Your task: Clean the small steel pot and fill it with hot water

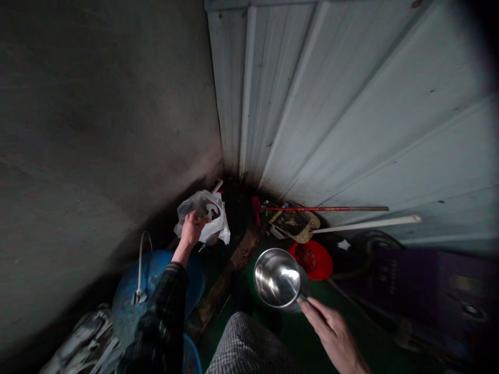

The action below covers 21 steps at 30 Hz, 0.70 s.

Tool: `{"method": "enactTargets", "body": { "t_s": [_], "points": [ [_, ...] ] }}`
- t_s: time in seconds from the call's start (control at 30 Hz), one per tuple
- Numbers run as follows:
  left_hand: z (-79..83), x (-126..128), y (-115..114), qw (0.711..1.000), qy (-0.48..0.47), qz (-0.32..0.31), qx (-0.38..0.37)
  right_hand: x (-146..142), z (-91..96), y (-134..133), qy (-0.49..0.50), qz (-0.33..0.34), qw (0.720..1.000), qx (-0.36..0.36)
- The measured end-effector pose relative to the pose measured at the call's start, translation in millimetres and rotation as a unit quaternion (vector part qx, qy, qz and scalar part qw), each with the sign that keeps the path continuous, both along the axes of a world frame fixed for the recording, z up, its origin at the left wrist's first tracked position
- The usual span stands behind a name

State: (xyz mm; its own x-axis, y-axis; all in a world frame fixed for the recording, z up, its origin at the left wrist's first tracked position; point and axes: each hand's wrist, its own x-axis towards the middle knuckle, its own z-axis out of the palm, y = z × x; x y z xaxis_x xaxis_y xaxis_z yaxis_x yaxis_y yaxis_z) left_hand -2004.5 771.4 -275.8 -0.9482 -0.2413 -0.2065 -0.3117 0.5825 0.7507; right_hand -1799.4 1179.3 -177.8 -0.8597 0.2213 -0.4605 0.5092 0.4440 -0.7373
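Note:
My right hand (331, 332) is wrapped round the handle of a shiny steel saucepan (268, 280). The pan is held over the floor with its mouth facing up, and its inside looks bare. My left hand (194, 228) reaches out to a white plastic bag (220, 226) in the corner. Its fingers are bent together over the bag's open mouth. A small brownish bit shows at the fingertips, too unclear to name. Crumpled pale stuff lies inside the bag.
A blue barrel (125, 291) with a white curved tube (141, 259) stands under my left arm. To the right are a red bowl (323, 262), a dirty dustpan (312, 221), a red stick (335, 209) and a purple machine (424, 291). A wooden beam (241, 254) crosses the floor.

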Motion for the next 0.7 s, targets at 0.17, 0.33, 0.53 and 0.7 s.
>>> {"method": "enactTargets", "body": {
  "t_s": [0.17, 0.33, 0.53, 0.7],
  "points": [
    [41.6, 89, 30, 0.977, -0.095, -0.14, 0.131, 4, -14.4, 16, -0.063, -0.028, 0.994, -0.08],
    [85.4, 185, 104, 0.852, -0.256, -0.156, 0.43, -10, -7.5, -55, -0.089, 0.145, 0.977, -0.131],
    [78.6, 233, 157, 0.644, -0.227, 0.219, 0.697, -3, -17.8, -139, 0.03, 0.535, 0.841, 0.07],
    [59.6, 258, 161, 0.606, -0.22, 0.373, 0.668, 16, -22.4, -155, 0.067, 0.634, 0.745, 0.194]
  ]
}}
